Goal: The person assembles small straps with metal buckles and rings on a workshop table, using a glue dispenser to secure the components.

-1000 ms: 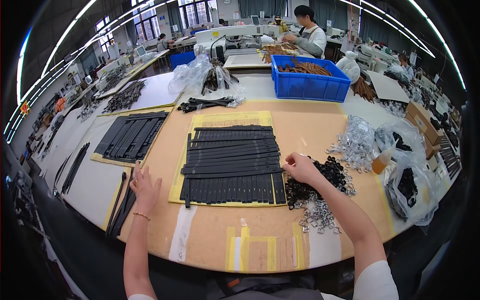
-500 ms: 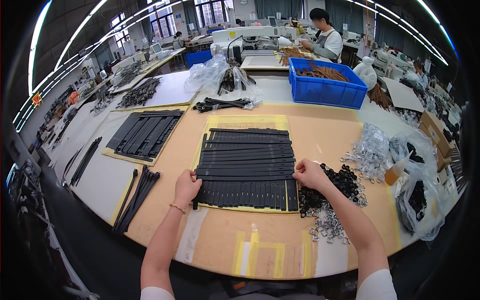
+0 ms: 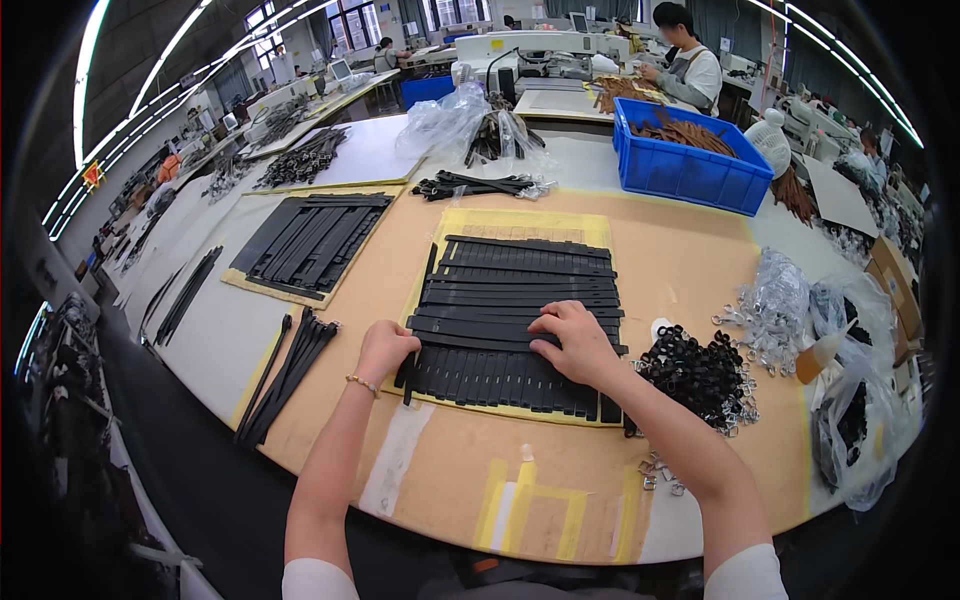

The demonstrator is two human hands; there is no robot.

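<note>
The straps point(image 3: 480, 326) are black, the board point(image 3: 530, 222) yellow, the bin point(image 3: 690, 182) blue.

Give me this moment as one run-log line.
Left hand: at left ends of black straps | Right hand: over their right half | Straps: laid on yellow-edged board | Black loops: piled right of board

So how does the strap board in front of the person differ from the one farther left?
The center board carries crosswise straps above a row pointing toward the person; on the left board, straps mostly slant away. The left hand and right hand are at the center board, neither at the left board. Both boards have yellowish edges and hold black straps.
</note>
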